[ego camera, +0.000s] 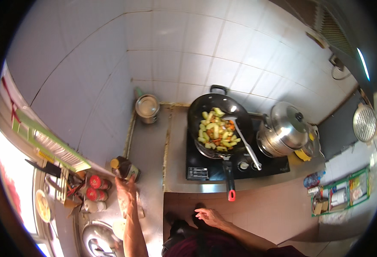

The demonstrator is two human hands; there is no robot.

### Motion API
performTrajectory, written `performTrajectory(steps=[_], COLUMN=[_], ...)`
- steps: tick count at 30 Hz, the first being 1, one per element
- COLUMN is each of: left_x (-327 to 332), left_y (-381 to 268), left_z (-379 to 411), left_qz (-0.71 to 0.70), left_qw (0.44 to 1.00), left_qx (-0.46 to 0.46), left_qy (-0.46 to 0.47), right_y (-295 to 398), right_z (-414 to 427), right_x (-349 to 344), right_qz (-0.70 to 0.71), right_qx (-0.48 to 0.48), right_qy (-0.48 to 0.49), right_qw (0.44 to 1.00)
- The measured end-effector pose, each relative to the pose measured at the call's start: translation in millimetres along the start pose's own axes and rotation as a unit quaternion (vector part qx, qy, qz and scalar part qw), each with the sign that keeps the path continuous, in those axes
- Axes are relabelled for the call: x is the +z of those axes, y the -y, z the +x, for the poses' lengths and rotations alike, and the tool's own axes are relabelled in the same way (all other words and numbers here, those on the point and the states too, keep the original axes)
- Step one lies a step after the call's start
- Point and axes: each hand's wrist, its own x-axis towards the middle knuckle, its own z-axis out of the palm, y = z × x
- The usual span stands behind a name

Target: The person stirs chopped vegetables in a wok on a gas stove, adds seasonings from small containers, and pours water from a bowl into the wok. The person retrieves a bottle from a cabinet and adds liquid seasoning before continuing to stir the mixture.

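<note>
My left hand [126,189] reaches to a dark bottle with a yellow cap [129,168] on the steel counter; whether the fingers grip it or only touch it cannot be told. Below and in front of the stove, my right hand [210,217] hangs in the air, fingers loosely bent, holding nothing. A black wok [196,112] stands on the left burner of the black gas stove [175,175]. Cut pale-green vegetable pieces [216,131] with orange and brown bits lie in it. A metal spatula [248,147] rests in the wok, its handle over the right rim.
A lidded steel pot [283,128] occupies the right burner. Near the left corner stands a small metal pot [147,107]. Red-lidded jars [96,182], a knife [45,167] and a large metal lid [100,239] are at the left. The wok's handle [229,180] juts over the counter edge.
</note>
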Motion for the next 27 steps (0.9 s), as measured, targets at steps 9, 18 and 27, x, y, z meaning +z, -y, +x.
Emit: performTrajectory(steps=[9,18,27], left_x=[-16.0,-28.7,-27.6], left_y=[31.7,37.7,10.1], left_z=[-21.0,-20.4,-114.6], left_qz=[0.146,0.079,0.155], left_qw=[0.978,0.988,0.935], left_qx=[0.11,0.115,0.231], left_qy=[-0.104,-0.066,-0.22], right_y=[-12.6,-7.7,98.3], right_z=[-1.8,-6.0,-88.9], right_x=[0.8,16.0,-66.5], right_qz=[-0.075,-0.054,0.029], right_qx=[-0.03,-0.07,-0.133], right_qy=[-0.036,-0.059,-0.337], right_qw=[0.996,0.994,0.932])
